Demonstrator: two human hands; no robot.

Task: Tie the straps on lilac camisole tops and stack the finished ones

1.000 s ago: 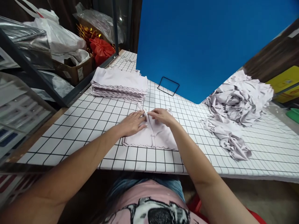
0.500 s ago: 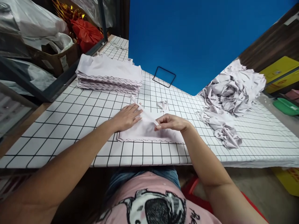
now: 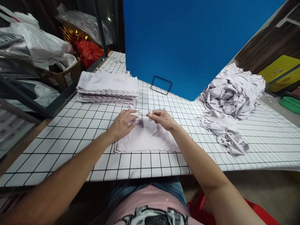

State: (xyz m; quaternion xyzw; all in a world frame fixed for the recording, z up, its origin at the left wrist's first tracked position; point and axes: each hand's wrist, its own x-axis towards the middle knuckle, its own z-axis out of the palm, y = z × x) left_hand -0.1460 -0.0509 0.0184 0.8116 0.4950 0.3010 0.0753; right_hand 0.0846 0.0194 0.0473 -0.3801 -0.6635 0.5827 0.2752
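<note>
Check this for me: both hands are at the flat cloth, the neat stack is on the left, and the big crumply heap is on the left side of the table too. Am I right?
Not quite: the crumply heap is on the right side of the table, as the head view shows. The neat stack is on the left, and the left hand and right hand are at the flat cloth.
</note>
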